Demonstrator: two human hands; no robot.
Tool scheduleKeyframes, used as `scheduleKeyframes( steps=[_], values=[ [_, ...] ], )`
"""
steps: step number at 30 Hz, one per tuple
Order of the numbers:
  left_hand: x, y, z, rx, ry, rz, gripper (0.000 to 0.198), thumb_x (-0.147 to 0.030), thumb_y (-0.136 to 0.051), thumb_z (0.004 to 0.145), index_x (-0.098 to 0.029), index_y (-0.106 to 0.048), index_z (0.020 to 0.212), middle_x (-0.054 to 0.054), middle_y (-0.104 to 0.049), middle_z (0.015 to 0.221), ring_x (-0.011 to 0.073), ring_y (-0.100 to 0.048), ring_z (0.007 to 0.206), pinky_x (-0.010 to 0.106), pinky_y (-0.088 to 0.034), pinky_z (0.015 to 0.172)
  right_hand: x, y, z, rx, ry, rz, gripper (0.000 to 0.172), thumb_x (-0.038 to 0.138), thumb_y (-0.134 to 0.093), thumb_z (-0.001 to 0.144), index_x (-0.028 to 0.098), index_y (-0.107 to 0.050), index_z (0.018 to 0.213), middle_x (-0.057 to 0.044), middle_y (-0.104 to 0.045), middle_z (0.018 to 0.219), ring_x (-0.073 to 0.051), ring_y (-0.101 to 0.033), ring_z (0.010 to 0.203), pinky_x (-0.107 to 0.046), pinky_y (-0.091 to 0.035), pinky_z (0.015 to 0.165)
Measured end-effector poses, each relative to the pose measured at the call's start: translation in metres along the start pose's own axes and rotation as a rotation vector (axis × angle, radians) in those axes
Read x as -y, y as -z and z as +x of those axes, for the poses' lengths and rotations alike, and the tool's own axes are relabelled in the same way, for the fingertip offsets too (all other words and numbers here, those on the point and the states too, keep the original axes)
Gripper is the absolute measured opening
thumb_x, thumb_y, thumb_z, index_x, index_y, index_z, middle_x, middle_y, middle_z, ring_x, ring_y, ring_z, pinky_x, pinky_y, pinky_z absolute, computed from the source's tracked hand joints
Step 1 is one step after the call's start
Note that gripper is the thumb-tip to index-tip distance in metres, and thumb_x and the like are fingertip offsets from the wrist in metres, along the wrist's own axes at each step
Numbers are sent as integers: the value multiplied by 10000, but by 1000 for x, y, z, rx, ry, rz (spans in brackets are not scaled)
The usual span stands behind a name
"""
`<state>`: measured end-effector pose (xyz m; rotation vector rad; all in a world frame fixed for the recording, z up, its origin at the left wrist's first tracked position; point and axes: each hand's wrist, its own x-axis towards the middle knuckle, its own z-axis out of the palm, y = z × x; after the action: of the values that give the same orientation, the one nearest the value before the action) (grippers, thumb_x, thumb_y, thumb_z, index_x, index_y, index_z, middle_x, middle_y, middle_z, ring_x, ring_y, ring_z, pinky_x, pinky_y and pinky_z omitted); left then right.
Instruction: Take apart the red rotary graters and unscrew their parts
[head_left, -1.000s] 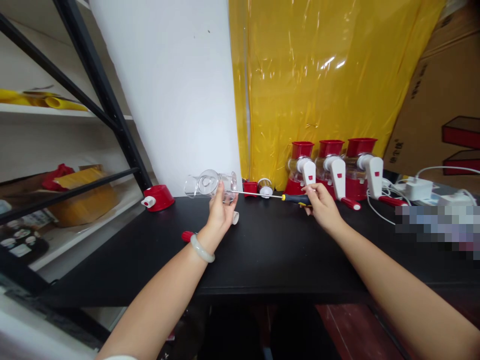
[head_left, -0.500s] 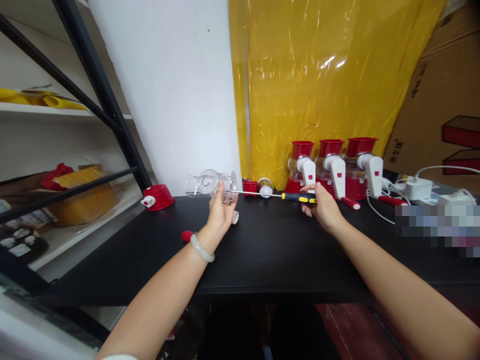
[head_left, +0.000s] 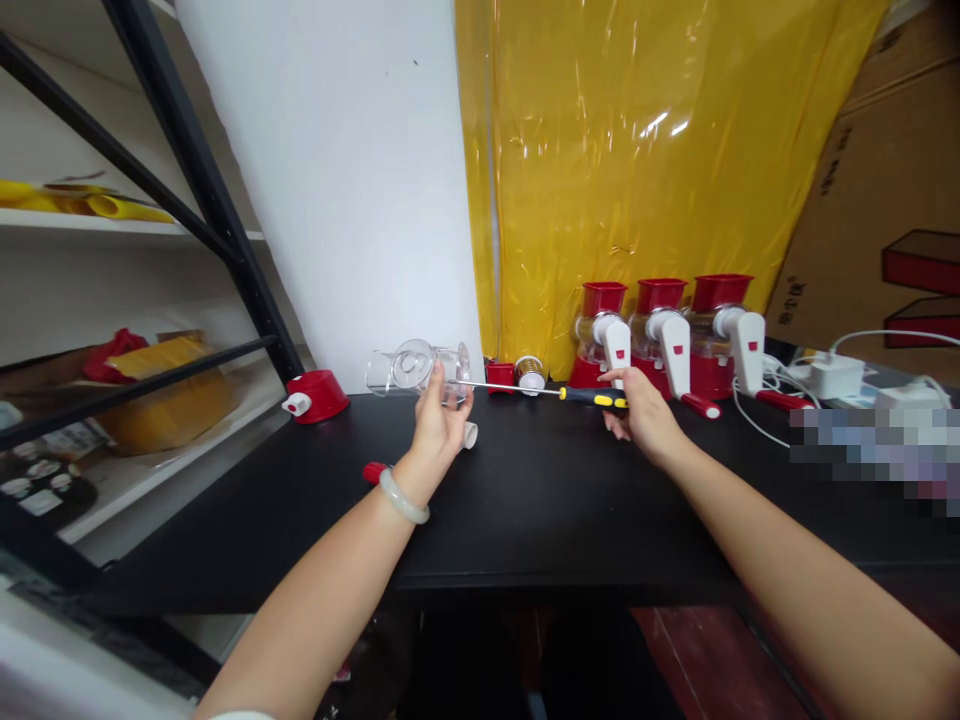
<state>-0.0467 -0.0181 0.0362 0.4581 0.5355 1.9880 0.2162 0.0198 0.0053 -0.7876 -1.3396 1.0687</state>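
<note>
My left hand (head_left: 439,425) holds a clear plastic housing (head_left: 416,368) on its side above the black table (head_left: 525,500), near the white wall. My right hand (head_left: 643,418) grips the black and yellow handle of a long screwdriver (head_left: 555,393). The thin shaft runs level to the left, and its tip reaches the right end of the clear housing. A pale bangle sits on my left wrist.
Three red and clear devices with white crank handles (head_left: 667,335) stand in a row against the yellow sheet. A red cap (head_left: 315,395), a small red part (head_left: 500,375), a metal drum (head_left: 531,373) and a white tube (head_left: 470,434) lie nearby. Chargers and cables (head_left: 832,380) lie at right. Shelving stands left.
My right hand has shifted slightly on the screwdriver handle, and the screwdriver has slid a little left towards the clear housing. My left hand holds nearly still.
</note>
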Motion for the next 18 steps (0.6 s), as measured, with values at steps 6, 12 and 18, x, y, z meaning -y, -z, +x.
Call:
scheduleKeyframes(
  steps=[6,12,18],
  values=[
    [-3,-1,1,-26,-26,-24,236,-280,-829,711,-202,-642,832,-33,-643,747,94,-620,693,260,-534,712,7,-4,-5,67,80,216,503,357,-846,560,295,-554,965,41,-589,839,-116,-587,644,-270,-498,578],
    [-2,-1,1,-23,-25,-5,228,-281,-828,711,-206,-634,804,-27,-634,729,103,-614,690,258,-528,707,0,-3,-2,92,-15,126,447,681,-561,787,257,-552,929,1,-617,698,-172,-613,564,-293,-453,477],
    [-2,0,1,-18,-17,-9,249,-291,-835,701,-206,-641,832,-30,-643,749,109,-625,715,270,-529,721,0,-3,-3,28,3,116,407,530,-761,695,266,-553,926,48,-585,701,-110,-564,554,-227,-413,480]
  ],
)
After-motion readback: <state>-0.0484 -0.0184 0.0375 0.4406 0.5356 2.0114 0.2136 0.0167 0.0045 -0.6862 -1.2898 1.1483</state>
